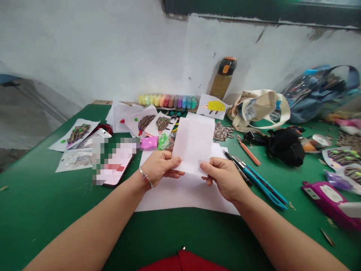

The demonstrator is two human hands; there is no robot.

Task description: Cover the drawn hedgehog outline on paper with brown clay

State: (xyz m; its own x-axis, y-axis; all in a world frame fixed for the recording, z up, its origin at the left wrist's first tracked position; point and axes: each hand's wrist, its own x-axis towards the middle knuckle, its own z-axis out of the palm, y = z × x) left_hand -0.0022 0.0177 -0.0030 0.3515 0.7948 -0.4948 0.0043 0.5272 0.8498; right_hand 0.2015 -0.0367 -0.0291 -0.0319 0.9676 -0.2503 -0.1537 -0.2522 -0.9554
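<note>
A small blank sheet of white paper [194,143] is held up in front of me by its lower edge. My left hand [162,167] pinches its lower left corner between thumb and fingers. At the lower right corner, my right hand [221,175] grips it the same way. Beneath both hands, a larger white sheet [183,195] lies on the green table. Right of my right hand are a blue utility knife [263,184] and a dark pen [239,169]. A phone [120,162], partly blurred out, rests left of my left hand.
Behind the paper stand several seed-decorated hedgehog pictures [146,122], a yellow hedgehog drawing [213,107], a row of coloured clay [169,101] and a bottle [222,79]. Striped seeds [222,131], an orange tool [248,150], a black pouch [286,146] and a magenta stapler-like object [332,203] lie rightward.
</note>
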